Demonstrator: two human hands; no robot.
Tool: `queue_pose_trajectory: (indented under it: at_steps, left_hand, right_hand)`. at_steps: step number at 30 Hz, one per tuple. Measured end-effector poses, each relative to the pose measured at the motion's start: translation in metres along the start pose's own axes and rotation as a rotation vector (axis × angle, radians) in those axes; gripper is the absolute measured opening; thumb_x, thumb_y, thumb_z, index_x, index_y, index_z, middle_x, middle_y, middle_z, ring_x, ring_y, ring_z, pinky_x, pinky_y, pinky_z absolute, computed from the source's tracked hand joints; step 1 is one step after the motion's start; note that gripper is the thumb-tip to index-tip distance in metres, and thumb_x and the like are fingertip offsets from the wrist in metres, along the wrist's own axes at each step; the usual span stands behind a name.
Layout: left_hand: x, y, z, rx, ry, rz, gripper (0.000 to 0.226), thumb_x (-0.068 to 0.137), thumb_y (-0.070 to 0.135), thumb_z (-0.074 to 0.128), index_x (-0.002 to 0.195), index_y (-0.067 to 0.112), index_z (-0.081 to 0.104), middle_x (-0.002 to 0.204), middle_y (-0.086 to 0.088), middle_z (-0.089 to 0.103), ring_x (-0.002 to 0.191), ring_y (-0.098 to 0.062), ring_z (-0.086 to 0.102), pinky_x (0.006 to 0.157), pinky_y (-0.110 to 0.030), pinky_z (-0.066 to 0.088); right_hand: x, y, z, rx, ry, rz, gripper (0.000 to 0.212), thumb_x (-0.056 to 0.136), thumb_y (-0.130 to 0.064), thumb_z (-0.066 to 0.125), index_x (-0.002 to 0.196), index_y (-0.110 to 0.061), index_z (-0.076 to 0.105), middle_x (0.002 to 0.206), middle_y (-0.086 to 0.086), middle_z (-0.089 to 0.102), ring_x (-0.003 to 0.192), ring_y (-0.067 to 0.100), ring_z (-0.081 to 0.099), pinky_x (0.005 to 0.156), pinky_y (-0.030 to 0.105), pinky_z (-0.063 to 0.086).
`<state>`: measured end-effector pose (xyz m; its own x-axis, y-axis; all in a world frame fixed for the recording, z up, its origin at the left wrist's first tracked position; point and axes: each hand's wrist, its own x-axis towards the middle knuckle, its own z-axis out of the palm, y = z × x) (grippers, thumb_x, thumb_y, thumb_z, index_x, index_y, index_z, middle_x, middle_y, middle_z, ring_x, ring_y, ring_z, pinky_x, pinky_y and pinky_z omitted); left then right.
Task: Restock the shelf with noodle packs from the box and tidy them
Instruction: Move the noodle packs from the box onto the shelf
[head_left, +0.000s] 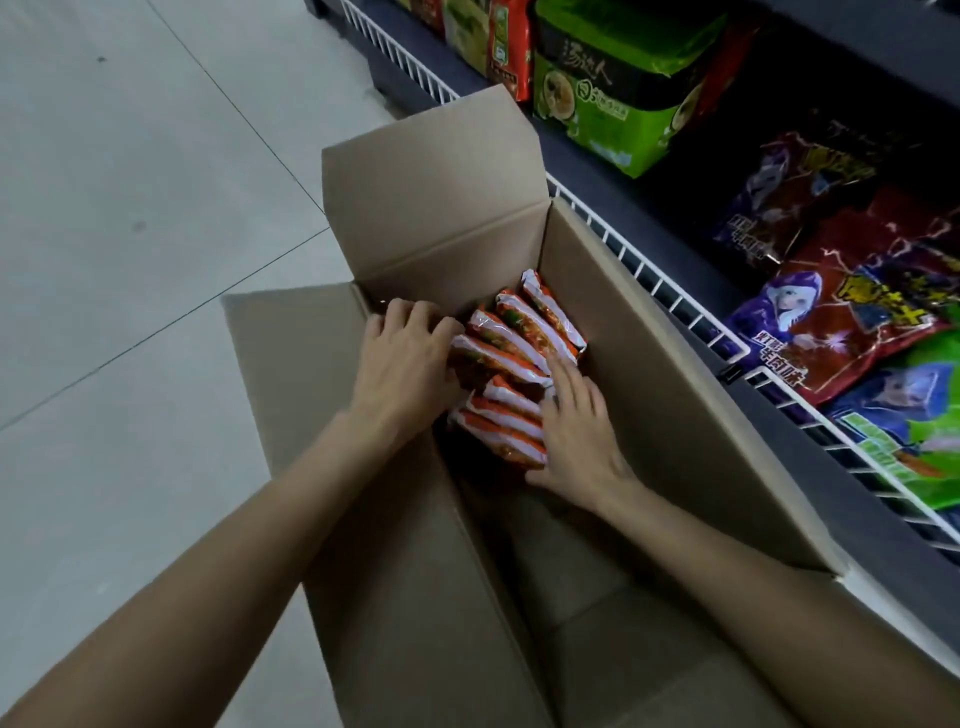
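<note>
Orange noodle packs (519, 353) on edge inside open box (649, 364).

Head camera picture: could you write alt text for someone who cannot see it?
Two bare hands reach into an open cardboard box on a tiled floor, the left hand and right hand gathering orange noodle packs standing on edge. Beside the box, a dark shelf with a white wire rail holds green and red snack bags.

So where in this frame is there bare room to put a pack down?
Bare cardboard box bottom nearer the person, behind the orange noodle packs; grey floor tiles left of the box. Crowded: the far box end, where left hand and right hand meet, and the wire-fronted shelf of bags.
</note>
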<state>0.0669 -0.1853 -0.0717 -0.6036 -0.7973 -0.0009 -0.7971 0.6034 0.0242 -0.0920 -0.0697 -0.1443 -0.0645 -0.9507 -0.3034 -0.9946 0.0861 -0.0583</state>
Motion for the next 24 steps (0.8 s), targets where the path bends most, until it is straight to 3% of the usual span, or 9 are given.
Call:
queue_pose_trajectory:
  at_steps: [4, 7, 9, 12, 14, 17, 21, 24]
  left_hand:
    - [0.048, 0.021, 0.011, 0.092, -0.232, 0.195, 0.056, 0.085, 0.022, 0.055, 0.139, 0.020, 0.039, 0.137, -0.006, 0.040, 0.126, -0.027, 0.034, 0.099, -0.038, 0.033]
    - [0.066, 0.034, 0.040, 0.185, -0.372, 0.305, 0.072, 0.085, 0.021, 0.060, 0.147, 0.022, 0.023, 0.148, -0.006, 0.027, 0.135, -0.027, 0.027, 0.107, -0.044, 0.029]
    - [0.072, 0.037, 0.057, 0.241, -0.466, 0.323, 0.081, 0.085, 0.024, 0.062, 0.149, 0.025, 0.013, 0.152, -0.007, 0.018, 0.139, -0.029, 0.018, 0.111, -0.048, 0.025]
    - [0.072, 0.040, 0.076, 0.315, -0.487, 0.339, 0.087, 0.085, 0.023, 0.062, 0.150, 0.027, 0.004, 0.155, -0.008, 0.010, 0.143, -0.029, 0.008, 0.114, -0.051, 0.019]
    - [0.072, 0.041, 0.085, 0.353, -0.418, 0.337, 0.083, 0.085, 0.022, 0.061, 0.149, 0.025, 0.008, 0.152, -0.008, 0.018, 0.142, -0.028, 0.014, 0.115, -0.049, 0.018]
    - [0.075, 0.043, 0.089, 0.376, -0.355, 0.321, 0.068, 0.086, 0.020, 0.059, 0.143, 0.021, 0.021, 0.142, -0.007, 0.036, 0.134, -0.026, 0.031, 0.113, -0.045, 0.022]
    - [0.075, 0.042, 0.083, 0.409, -0.429, 0.325, 0.064, 0.084, 0.027, 0.063, 0.139, 0.024, 0.029, 0.137, -0.010, 0.037, 0.126, -0.027, 0.041, 0.110, -0.043, 0.029]
    - [0.069, 0.040, 0.056, 0.297, -0.407, 0.297, 0.064, 0.084, 0.040, 0.062, 0.138, 0.023, 0.032, 0.137, -0.011, 0.035, 0.124, -0.029, 0.040, 0.105, -0.041, 0.033]
  right_hand:
    - [-0.016, 0.012, 0.004, -0.072, -0.077, -0.066, 0.076, 0.076, -0.051, 0.068, 0.133, -0.008, 0.045, 0.155, 0.014, 0.016, 0.141, 0.030, 0.014, 0.114, 0.039, 0.018]
    - [-0.012, 0.017, 0.013, -0.005, -0.102, -0.002, 0.070, 0.076, -0.043, 0.070, 0.132, -0.012, 0.042, 0.138, 0.010, 0.037, 0.125, 0.026, 0.036, 0.104, 0.036, 0.031]
    - [-0.010, 0.016, 0.022, 0.027, -0.125, 0.026, 0.081, 0.075, -0.040, 0.071, 0.140, -0.011, 0.031, 0.136, 0.010, 0.039, 0.124, 0.026, 0.038, 0.105, 0.039, 0.031]
    - [-0.005, 0.008, 0.033, 0.019, -0.138, 0.025, 0.101, 0.072, -0.052, 0.072, 0.147, -0.011, 0.017, 0.140, 0.011, 0.035, 0.129, 0.029, 0.035, 0.112, 0.050, 0.021]
    - [-0.001, 0.004, 0.037, -0.004, -0.110, 0.013, 0.105, 0.072, -0.056, 0.071, 0.147, -0.010, 0.014, 0.138, 0.012, 0.038, 0.127, 0.030, 0.038, 0.112, 0.052, 0.018]
    - [0.001, 0.006, 0.036, -0.009, -0.058, -0.012, 0.096, 0.076, -0.046, 0.071, 0.146, -0.010, 0.017, 0.131, 0.014, 0.048, 0.119, 0.031, 0.047, 0.106, 0.044, 0.030]
    - [-0.005, 0.013, 0.019, 0.038, -0.038, -0.022, 0.086, 0.076, -0.046, 0.071, 0.141, -0.012, 0.026, 0.129, 0.014, 0.051, 0.116, 0.031, 0.049, 0.098, 0.040, 0.036]
    - [-0.025, 0.019, -0.016, 0.110, -0.010, -0.001, 0.089, 0.074, -0.054, 0.069, 0.141, -0.013, 0.027, 0.128, 0.012, 0.051, 0.114, 0.029, 0.051, 0.097, 0.039, 0.039]
